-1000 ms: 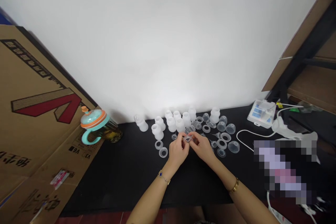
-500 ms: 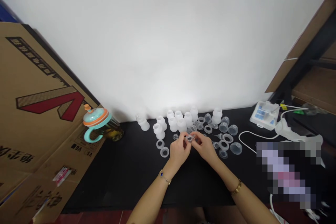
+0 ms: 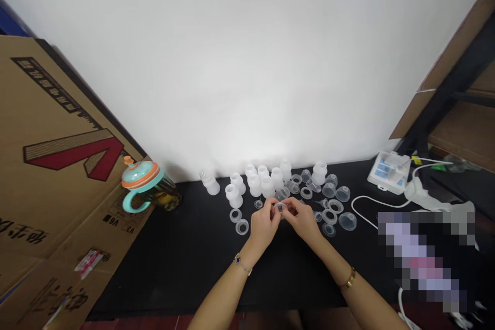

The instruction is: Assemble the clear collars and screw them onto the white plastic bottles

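Observation:
Between my two hands, just above the black table, is a small translucent ring (image 3: 280,207) with something clear in its opening, likely a bottle nipple. My left hand (image 3: 265,223) pinches its left side with thumb and fingers. On the opposite side, the fingers of my right hand (image 3: 303,218) close on the same ring. Two loose collar rings (image 3: 242,227) lie to the left of my left hand. White baby bottles (image 3: 266,186) stand in a group beyond my hands. Clear dome caps (image 3: 347,221) and more rings (image 3: 329,216) are spread to the right.
A lidded pitcher with a turquoise handle (image 3: 141,178) stands at the left by a large cardboard box (image 3: 69,165). One capped bottle (image 3: 210,183) is near the wall. At the right are a white plastic case (image 3: 389,171), a white cable (image 3: 363,197) and a blurred-out patch.
My fingers have shifted slightly around the ring, and its opening now faces up a little more. The camera view has moved a bit; the things on the table stay put.

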The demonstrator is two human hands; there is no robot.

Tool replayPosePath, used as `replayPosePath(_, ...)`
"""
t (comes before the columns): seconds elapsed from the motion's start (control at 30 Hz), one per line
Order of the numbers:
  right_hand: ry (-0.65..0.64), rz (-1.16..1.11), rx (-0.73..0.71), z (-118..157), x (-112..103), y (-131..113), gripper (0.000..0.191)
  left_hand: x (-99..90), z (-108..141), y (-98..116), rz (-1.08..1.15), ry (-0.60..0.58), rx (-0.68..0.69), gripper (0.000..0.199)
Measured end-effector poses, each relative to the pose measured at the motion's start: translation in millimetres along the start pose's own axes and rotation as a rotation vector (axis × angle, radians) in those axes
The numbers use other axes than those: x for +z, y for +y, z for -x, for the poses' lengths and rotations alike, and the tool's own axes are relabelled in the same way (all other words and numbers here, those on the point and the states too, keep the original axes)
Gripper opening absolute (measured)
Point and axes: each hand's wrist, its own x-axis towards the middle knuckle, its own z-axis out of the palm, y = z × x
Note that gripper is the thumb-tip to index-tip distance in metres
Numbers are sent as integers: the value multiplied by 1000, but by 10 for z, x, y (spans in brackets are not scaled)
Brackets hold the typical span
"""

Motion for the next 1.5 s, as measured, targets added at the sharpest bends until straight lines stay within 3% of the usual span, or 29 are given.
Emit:
replayPosePath(0.57, 14, 46, -42, -11, -11, 36, 24, -34, 29, 35, 59, 5, 43, 21)
replayPosePath(0.83, -46, 51, -63, 19, 8, 15, 23, -6, 14, 22, 75, 48, 23, 24)
replayPosePath(1.5, -73, 107, -34, 17, 45, 75, 20, -15, -3, -4, 51, 6, 45, 21)
